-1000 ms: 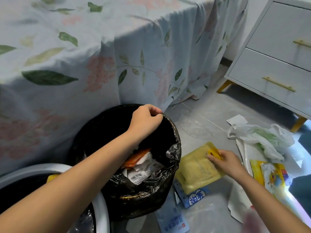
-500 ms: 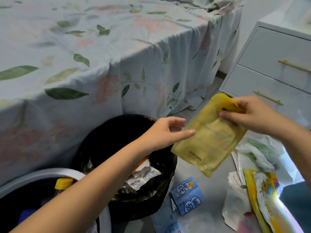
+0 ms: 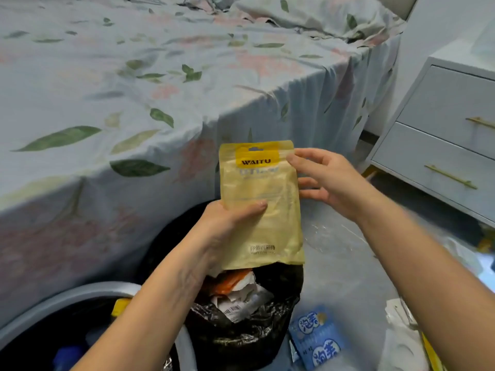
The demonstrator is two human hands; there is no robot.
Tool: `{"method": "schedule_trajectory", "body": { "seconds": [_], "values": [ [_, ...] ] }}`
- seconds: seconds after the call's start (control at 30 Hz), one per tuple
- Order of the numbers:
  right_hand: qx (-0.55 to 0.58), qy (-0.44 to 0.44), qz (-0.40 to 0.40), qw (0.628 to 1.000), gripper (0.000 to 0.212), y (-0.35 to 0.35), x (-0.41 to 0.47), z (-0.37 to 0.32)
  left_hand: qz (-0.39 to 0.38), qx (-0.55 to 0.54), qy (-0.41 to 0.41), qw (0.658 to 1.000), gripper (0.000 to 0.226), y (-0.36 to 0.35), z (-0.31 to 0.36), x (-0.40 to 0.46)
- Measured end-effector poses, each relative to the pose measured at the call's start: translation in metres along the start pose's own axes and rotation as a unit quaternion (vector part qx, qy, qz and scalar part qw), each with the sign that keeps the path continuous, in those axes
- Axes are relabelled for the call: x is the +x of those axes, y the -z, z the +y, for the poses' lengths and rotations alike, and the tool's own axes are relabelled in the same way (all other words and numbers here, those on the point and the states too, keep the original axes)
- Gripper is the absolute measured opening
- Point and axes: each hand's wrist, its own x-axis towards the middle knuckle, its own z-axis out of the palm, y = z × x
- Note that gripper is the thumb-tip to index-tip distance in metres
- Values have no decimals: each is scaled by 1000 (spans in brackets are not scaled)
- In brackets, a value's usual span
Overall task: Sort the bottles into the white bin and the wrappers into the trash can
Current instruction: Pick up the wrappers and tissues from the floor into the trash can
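Grey floor runs along the right of a bed covered in a pale sheet printed with green leaves and pink flowers, its side hanging down to the floor. At the far right stands a white nightstand with two drawers and thin gold handles.

Near the middle, against the bed's side, sits the trash can, lined with a black plastic bag and holding crumpled wrappers, one orange, one white with a barcode. To its left, at the near left corner, curves the rim of the white bin; a bottle with a yellow cap shows inside it, and something blue below that is too blurred to name.

Held upright directly above the trash can is a yellow wrapper, a flat pouch with a bright yellow "WAITU" label at its top. The left hand grips its lower left part, thumb laid across the front. The right hand is open with fingers spread, its fingertips touching the pouch's upper right edge.

On the floor right of the trash can lies a blue wrapper with white characters, and further right some white and clear plastic wrappers, partly hidden by the right forearm.
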Motion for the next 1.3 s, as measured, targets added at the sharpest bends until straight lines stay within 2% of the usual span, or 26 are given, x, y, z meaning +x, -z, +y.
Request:
{"method": "schedule_trajectory", "body": {
  "seconds": [0.13, 0.23, 0.33, 0.43, 0.53, 0.63, 0.73, 0.8, 0.9, 0.97, 1.03, 1.13, 1.23, 1.3],
  "values": [
    [34, -60, -42, 997, 39, -22, -10, 38, 46, -35, 4, 998, 11, 15, -1, 2],
    [61, -61, -65, 994, 43, -37, -18, 54, 68, -23, 8, 997, 17, 19, -4, 1],
    [95, -47, -66, 992, 33, -47, -25, 65, 49, 20, 19, 998, 22, 26, -10, -4],
    [122, -40, -49, 991, 25, -48, -29, 76, 23, 121, 33, 992, 31, 39, -10, -7],
    [133, -43, -25, 990, 21, -45, -35, 83, 1, 106, 43, 993, 33, 49, -3, -9],
    [113, -19, -47, 992, 18, -41, -40, 84, -31, 55, 96, 993, 52, 52, 5, -13],
    [56, 13, -41, 998, 12, -39, -43, 79, -51, 80, 147, 985, 73, 49, 6, -14],
    [0, 48, -33, 998, 10, -38, -42, 78, -68, 115, 170, 976, 77, 44, 6, -16],
    [-90, 97, -25, 991, 28, -34, -39, 80, -79, 121, 192, 971, 82, 44, 8, -19],
    [-143, 131, -17, 981, 39, -31, -37, 85, -96, 113, 205, 967, 80, 47, 9, -21],
    [-192, 165, -8, 967, 45, -30, -35, 89, -113, 119, 211, 964, 67, 46, 8, -22],
    [-209, 190, -11, 959, 52, -30, -34, 86, -67, 163, 165, 970, 49, 41, -2, -21],
    [-116, 141, -42, 982, 40, -30, -36, 79, -26, 192, 113, 975, 50, 40, -8, -20],
    [9, 63, -104, 993, 26, -28, -38, 75, -8, 218, 68, 974, 47, 44, -11, -17]
  ]
}}
